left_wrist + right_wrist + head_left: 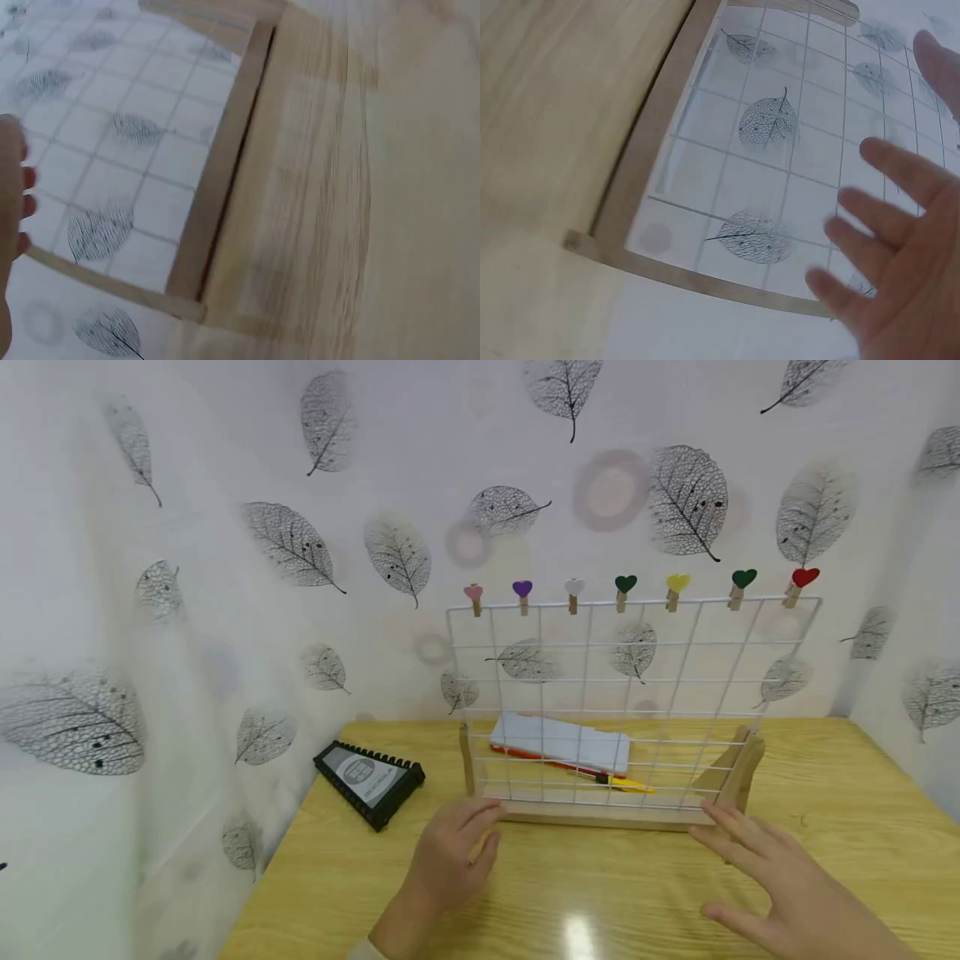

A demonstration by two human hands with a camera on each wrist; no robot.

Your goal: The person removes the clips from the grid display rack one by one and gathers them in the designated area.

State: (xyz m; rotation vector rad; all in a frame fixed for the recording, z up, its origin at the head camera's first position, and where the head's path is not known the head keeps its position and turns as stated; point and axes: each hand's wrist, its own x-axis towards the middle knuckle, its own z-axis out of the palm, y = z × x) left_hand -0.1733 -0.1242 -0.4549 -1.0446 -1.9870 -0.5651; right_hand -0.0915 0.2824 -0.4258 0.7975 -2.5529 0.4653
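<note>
A white wire grid (542, 682) stands upright in a wooden stand (600, 817) in the head view. Small heart clothespins (626, 585) in pink, purple, white, green, yellow and red line its top wire. At the stand's left front corner is my left hand (453, 853), fingers loosely bent; whether they touch the wood I cannot tell. My right hand (783, 877) is spread near the right front corner, holding nothing. In the right wrist view, the right hand's fingers (885, 217) are apart in front of the grid. Only a sliver of the left hand (9, 217) shows in its wrist view.
Behind the grid lie a pale folded item (558, 742) with a red edge and a yellow-and-black tool (626, 784). A black-edged triangular case (371, 781) sits on the wooden table (585, 885) at the left. A leaf-patterned curtain (420, 460) hangs behind.
</note>
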